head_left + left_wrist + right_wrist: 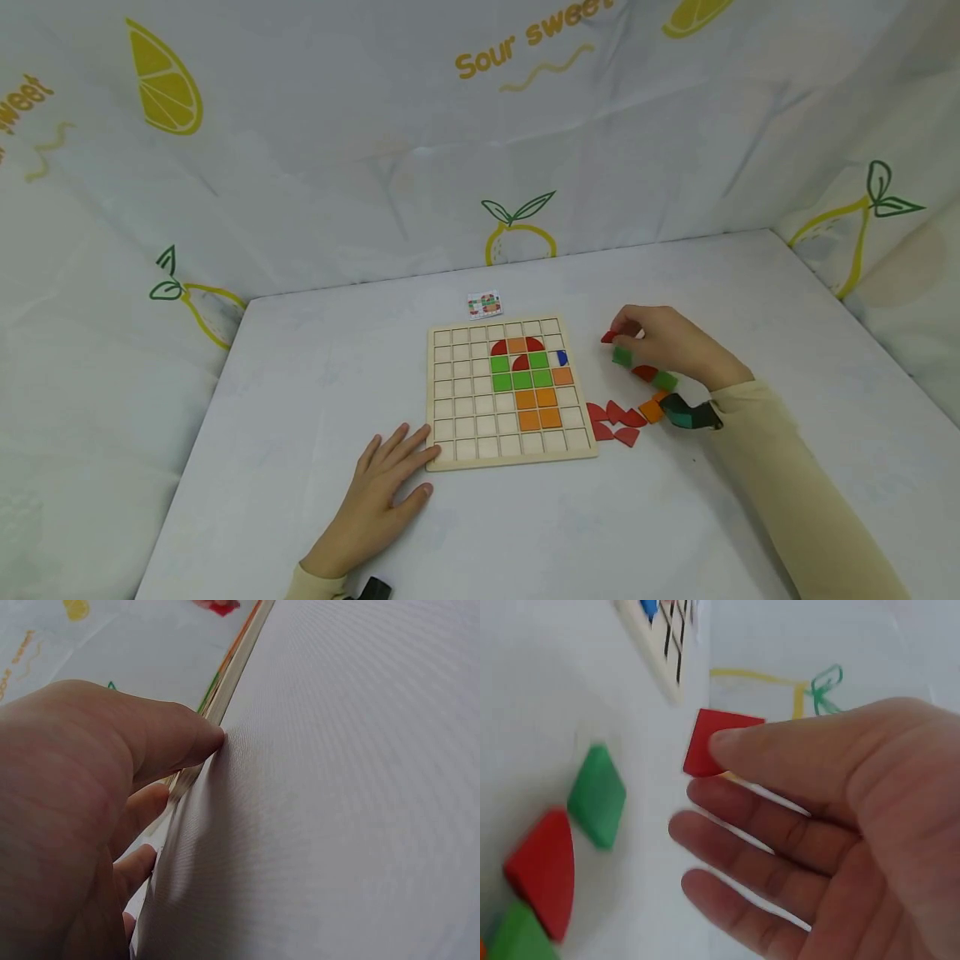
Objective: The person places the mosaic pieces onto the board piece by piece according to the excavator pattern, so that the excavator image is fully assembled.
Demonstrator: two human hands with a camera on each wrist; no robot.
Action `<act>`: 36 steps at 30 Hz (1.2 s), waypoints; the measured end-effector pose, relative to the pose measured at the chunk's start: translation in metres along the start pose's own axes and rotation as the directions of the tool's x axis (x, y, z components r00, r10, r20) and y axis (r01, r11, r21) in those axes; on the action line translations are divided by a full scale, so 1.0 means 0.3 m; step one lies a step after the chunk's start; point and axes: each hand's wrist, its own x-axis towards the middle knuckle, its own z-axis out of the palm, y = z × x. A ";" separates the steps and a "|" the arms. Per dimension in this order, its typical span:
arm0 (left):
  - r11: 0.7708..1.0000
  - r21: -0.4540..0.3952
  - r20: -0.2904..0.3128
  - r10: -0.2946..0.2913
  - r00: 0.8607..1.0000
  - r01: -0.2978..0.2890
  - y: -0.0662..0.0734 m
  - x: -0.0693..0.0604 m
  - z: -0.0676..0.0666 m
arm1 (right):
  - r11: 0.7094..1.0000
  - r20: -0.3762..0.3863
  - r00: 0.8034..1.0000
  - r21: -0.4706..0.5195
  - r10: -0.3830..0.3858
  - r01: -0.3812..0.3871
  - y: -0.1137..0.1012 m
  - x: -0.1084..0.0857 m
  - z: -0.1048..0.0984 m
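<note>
A wooden grid board (461, 454) lies on the white table, with green, orange, red and blue tiles set in squares of its right half. My left hand (378, 492) rests at its lower left corner, fingers spread and straight, with fingertips touching the frame. To the right of the board, my right hand (667, 340) pinches a red tile (705, 742) between thumb and forefinger. The other fingers are slightly bent and hold nothing. Close below that hand lie a green tile (598, 796) and another red tile (546, 870).
Several red quarter-round tiles (626, 436) lie against the board's right edge. Orange tiles (651, 411) and dark green tiles (678, 412) are near the right wrist. A small pattern card (484, 305) lies behind the board. A lemon-print cloth (337, 167) hangs behind the table.
</note>
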 end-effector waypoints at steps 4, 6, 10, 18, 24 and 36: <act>1.000 0.004 0.008 -0.006 1.000 0.006 -0.002 -0.002 0.000 | 0.995 0.061 0.995 0.051 -0.085 0.082 -0.053 -0.001 0.027; 1.000 0.001 0.013 -0.011 1.000 0.011 -0.001 -0.002 -0.001 | 0.991 0.104 0.987 0.066 -0.119 0.112 -0.076 -0.001 0.045; 1.000 -0.006 0.015 -0.015 1.000 0.015 0.000 0.001 -0.001 | 0.987 0.201 0.969 0.094 -0.144 0.127 -0.116 -0.006 0.078; 0.999 -0.017 0.030 -0.034 0.999 0.034 0.002 0.004 -0.003 | 0.990 0.296 0.945 0.064 -0.141 0.127 -0.146 -0.006 0.128; 0.999 -0.011 0.035 -0.034 0.999 0.034 0.001 0.003 -0.005 | 0.990 0.268 0.955 -0.017 -0.128 0.138 -0.150 -0.005 0.145; 1.000 -0.018 0.012 0.000 1.000 0.000 0.000 0.000 -0.004 | 0.988 0.209 0.972 -0.087 -0.109 0.129 -0.160 -0.007 0.161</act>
